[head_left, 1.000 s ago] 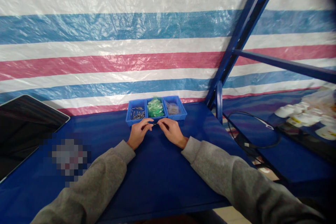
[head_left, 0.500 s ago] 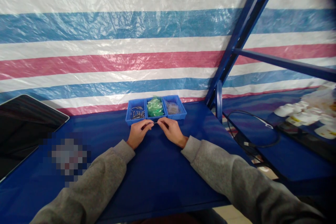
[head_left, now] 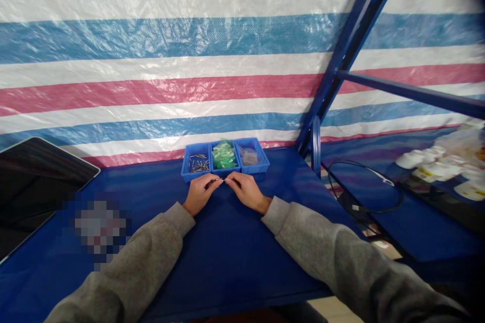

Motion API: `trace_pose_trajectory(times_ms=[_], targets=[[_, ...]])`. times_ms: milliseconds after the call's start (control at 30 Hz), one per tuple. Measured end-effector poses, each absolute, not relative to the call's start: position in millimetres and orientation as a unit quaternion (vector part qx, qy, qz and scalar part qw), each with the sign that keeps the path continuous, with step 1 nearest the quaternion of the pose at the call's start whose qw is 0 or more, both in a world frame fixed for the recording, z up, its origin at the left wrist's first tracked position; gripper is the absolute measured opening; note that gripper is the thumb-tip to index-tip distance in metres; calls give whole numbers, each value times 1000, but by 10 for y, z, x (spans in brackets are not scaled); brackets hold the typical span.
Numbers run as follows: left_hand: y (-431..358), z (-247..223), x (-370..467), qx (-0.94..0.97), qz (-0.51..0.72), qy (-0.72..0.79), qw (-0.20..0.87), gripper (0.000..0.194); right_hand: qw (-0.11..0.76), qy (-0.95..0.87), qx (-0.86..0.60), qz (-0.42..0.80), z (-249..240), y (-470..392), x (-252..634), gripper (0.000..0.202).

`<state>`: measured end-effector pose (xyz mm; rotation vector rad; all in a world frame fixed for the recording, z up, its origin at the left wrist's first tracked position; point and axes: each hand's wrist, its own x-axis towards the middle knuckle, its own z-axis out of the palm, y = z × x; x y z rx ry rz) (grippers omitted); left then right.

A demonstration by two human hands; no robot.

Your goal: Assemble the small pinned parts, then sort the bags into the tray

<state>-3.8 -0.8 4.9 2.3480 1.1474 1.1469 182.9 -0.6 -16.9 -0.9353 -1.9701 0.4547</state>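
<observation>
A blue worktop (head_left: 227, 252) runs beneath the forearms, backed by a sheet (head_left: 170, 93) striped red, white and blue. At its left edge, a dark flat screen (head_left: 38, 194) with a pale rim slants toward the back; just right of it, near that edge, lies something pixelated (head_left: 99, 224), too blurred to name. By the back edge, right of the middle of that edge, three blue bins stand side by side: the left bin (head_left: 185, 171) with small metal parts (head_left: 199, 163), the middle bin (head_left: 227, 170) with green packets (head_left: 223, 155), the right bin (head_left: 261, 167) with clear pieces (head_left: 248, 156). A blue metal frame (head_left: 343, 55) rises at the back right corner. Beyond the right edge are a looped black cable (head_left: 379, 211) and, farther right, white containers (head_left: 435, 167) on another blue surface (head_left: 428, 229).

The left hand (head_left: 199, 194), just in front of the left bin, pinches a tiny thin piece (head_left: 223, 179), its fingers nearly closed. The piece sits between both hands' fingertips, before the middle bin. The right hand (head_left: 248, 192) pinches its other end, fingers equally narrow; its exact shape is too small to tell
</observation>
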Motion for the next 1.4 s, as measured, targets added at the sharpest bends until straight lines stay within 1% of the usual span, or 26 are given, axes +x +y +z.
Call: trace_pose_trajectory(times_ms=[267,500,767,967,1233,1400], targets=[[-25,81,-23,813,415,383,141,19,418,-796,-403,172,-191,1,1831,34],[-58,83,-32,807,419,384,160,22,405,-801,-405,172,-176,-13,1825,37],[-79,102,-51,799,396,410,190,26,419,-792,-415,159,-164,-11,1828,42],[-86,112,-41,808,378,421,166,25,427,-787,-416,158,-169,-14,1834,42],[-78,95,-41,817,362,415,173,27,424,-787,-418,160,-166,-14,1835,43],[-45,54,-48,823,360,411,155,24,426,-786,-418,160,-172,-10,1834,44]])
